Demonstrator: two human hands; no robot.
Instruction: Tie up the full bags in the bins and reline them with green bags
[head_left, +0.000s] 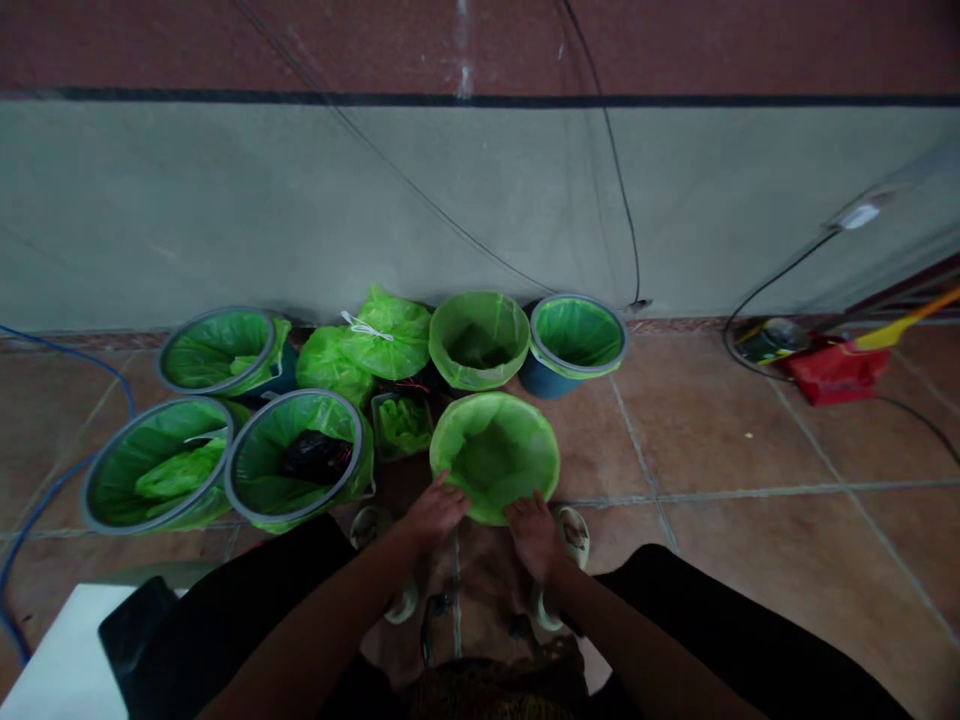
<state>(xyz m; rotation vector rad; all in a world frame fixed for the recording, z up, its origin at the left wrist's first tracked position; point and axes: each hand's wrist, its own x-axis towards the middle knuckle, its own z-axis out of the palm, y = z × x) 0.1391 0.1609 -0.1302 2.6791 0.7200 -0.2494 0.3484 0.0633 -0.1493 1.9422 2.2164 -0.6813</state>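
Between my feet stands a round trash can [495, 398] with a green bin liner [493, 455] spread inside it and folded over its rim. My left hand [439, 512] grips the liner at the near left of the rim, fingers curled over the edge. At the near right, my right hand [534, 530] holds the same rim, its fingertips bent over the liner. The can's outer wall is mostly hidden by the liner. Just behind it is another can [480, 380] lined in green.
A grey-rimmed lined can [576, 370] stands by the wall. Several lined cans [300, 510] sit left, beside a tied green bag [390, 335] and a small basket [403, 425]. A red dustpan [840, 370] lies right. Cables and a blue hose [45, 490] cross the floor.
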